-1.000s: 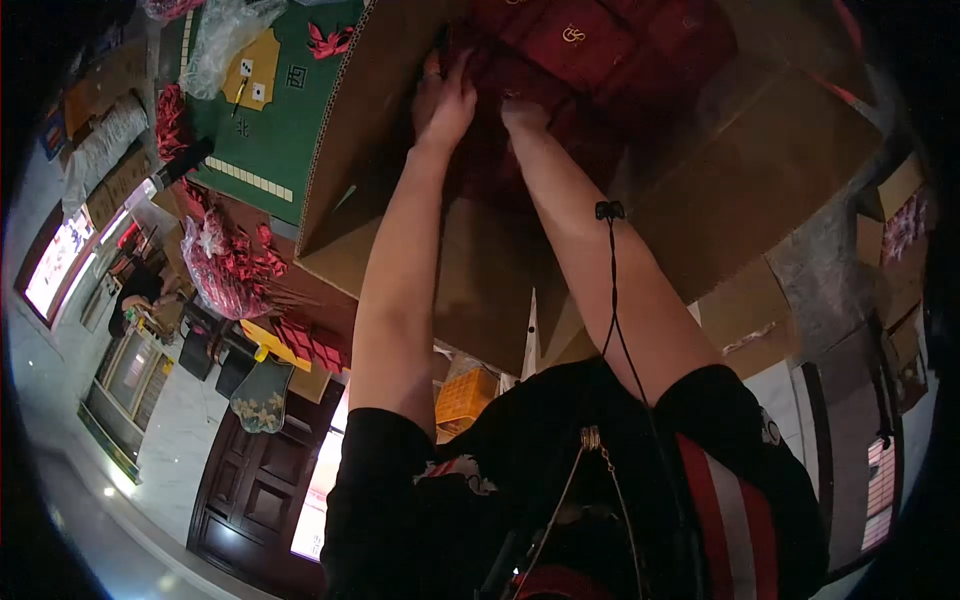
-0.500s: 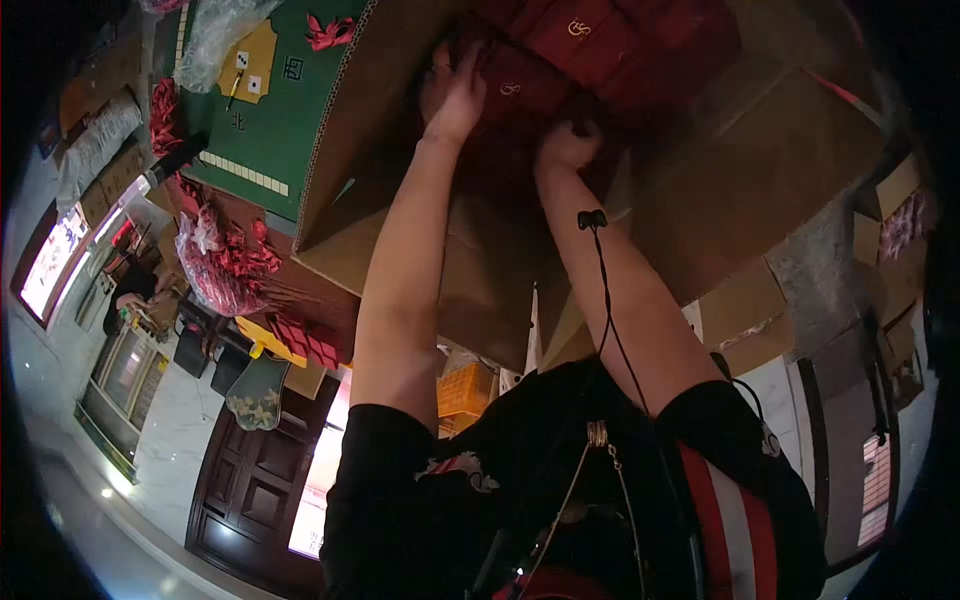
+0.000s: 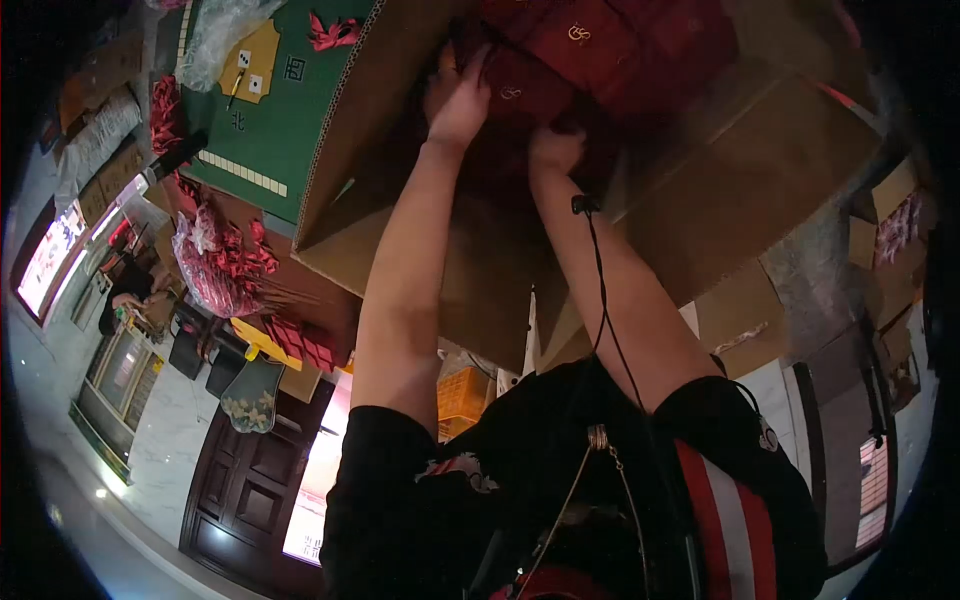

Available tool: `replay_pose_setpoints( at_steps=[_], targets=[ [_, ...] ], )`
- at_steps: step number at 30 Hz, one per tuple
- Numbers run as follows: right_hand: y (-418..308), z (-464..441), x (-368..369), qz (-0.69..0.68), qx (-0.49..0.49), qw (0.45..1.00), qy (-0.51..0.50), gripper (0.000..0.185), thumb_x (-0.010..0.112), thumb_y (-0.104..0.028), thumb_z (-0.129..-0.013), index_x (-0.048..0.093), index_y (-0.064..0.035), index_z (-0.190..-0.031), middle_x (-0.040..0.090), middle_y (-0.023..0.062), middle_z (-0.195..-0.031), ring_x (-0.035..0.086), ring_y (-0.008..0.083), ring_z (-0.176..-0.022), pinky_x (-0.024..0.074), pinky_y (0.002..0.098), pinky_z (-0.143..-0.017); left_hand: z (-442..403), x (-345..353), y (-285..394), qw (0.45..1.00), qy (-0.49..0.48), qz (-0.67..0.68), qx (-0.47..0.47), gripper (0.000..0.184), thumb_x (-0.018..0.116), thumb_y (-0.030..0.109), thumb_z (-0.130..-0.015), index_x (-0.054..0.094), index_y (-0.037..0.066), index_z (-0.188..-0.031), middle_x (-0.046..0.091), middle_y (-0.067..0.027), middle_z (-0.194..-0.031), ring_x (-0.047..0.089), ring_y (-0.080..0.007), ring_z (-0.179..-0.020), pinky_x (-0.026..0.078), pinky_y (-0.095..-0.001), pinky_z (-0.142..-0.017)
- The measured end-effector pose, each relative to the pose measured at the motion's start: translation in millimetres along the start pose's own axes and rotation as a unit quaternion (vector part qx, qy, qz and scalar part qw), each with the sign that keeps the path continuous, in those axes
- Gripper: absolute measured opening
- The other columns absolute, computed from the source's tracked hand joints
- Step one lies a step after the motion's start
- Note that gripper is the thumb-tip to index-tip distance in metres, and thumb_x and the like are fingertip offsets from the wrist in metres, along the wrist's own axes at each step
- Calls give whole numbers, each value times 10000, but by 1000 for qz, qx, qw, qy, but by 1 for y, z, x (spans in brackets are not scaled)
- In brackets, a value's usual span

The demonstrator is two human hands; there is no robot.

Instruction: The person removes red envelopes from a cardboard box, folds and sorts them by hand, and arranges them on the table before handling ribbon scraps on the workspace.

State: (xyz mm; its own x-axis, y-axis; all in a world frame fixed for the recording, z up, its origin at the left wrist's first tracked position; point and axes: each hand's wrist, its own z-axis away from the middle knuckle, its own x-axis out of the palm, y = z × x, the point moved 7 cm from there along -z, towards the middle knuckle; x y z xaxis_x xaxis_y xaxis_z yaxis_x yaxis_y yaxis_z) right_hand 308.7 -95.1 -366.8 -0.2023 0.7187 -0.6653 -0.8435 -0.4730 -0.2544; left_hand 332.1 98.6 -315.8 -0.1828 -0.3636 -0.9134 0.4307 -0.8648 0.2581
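A large open cardboard box [image 3: 470, 270] stands in front of me, and both my arms reach down into it. Inside lie several dark red packages with gold emblems. My left hand [image 3: 460, 105] is closed around the left side of the nearest dark red package [image 3: 520, 90], its thumb along the edge. At the package's near right corner is my right hand [image 3: 557, 150], fingers curled in against it; shadow hides the fingertips. Another red package [image 3: 600, 40] lies just beyond, with a brighter gold emblem.
To the left is a green mahjong table [image 3: 275, 130] with a strip of tiles and plastic wrap [image 3: 215, 45]. Red ribbons and a plastic-wrapped bundle [image 3: 210, 270] lie nearer. An orange crate [image 3: 463, 398] shows below the box. More cartons [image 3: 745, 320] stand on the right.
My right hand has shifted slightly left and nearer me along the package. My left hand stays at the left side, and the red packages have hardly moved.
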Motion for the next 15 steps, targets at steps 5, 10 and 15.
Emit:
replay_pose_setpoints(
  at_steps=[5,10,15],
  targets=[
    [49,-67,56,131,201,965,-106,633,759,-384,-734,551,-5,-1196,614,200,-1118,602,330,-976,490,402,-847,-1,4,0,998,-48,5,-29,499,532,222,-934,411,278,-1416,325,-203,-1470,481,-414,-1217,483,-477,-935],
    [26,-54,55,47,36,998,-13,715,746,-356,-725,511,21,-1286,563,232,-1271,555,383,-1147,448,404,-964,2,11,-6,999,46,-2,20,531,576,211,-856,472,294,-1370,367,-200,-1410,573,-431,-959,516,-496,-796],
    [19,-50,61,22,-67,996,-60,553,745,-375,-773,575,8,-1133,647,135,-1043,625,235,-870,520,349,-759,0,14,-13,999,49,-14,9,510,560,212,-874,470,295,-1369,337,-200,-1443,554,-438,-1029,520,-492,-822]
  ],
)
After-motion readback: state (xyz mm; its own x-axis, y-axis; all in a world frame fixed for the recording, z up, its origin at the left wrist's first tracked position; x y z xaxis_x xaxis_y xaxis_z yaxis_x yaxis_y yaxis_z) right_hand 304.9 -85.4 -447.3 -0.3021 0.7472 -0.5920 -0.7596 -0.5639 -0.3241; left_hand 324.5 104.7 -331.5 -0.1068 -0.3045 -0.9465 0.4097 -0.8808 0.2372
